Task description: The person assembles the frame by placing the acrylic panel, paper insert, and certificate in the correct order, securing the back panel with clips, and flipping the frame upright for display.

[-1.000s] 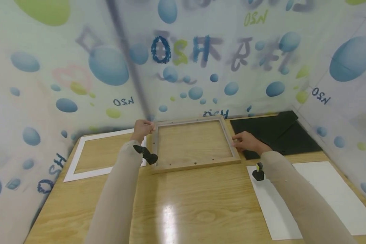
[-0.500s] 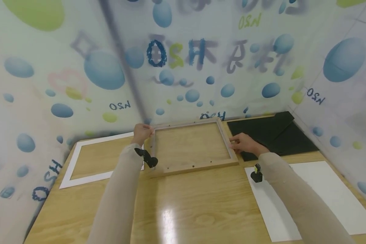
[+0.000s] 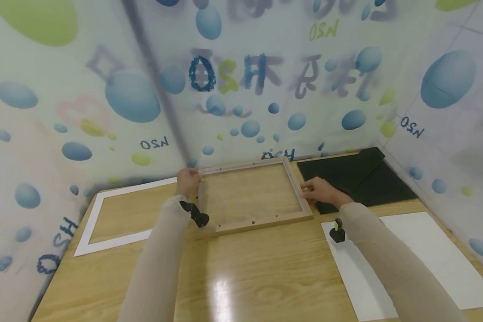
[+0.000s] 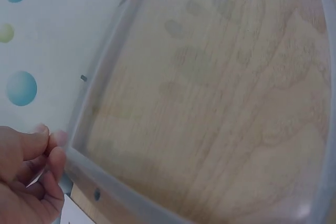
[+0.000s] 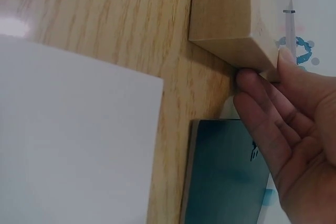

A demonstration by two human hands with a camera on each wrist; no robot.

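Left grip: the left hand pinches the far left corner of the wooden frame, thumb and curled fingers closed on the rail; the wrist view confirms the pinch.
Right grip: the right hand is at the right rail of the frame, fingers fairly straight, with the tips against the rail's outer face and under its edge. Whether the thumb closes over the top cannot be told; it appears to be a press rather than a clasp.
Frame position: held between the two hands, on the table towards its far edge; the near rail seems to rest on the wood, and the wrist views suggest the sides are slightly raised, though this is not certain.
Frame condition: light wood, rectangular, small dark dots along the inner rails, a clear pane across the opening showing faint reflections.
Just right of the right hand: black sheets, overlapping, flat on the table.
Nearer than the right hand: white sheet, flat, its corner just beside the black sheets.
Left of the left hand: white mat border, flat, its right end passing under the left forearm.
Surround: printed bubble-pattern curtain behind and to both sides.
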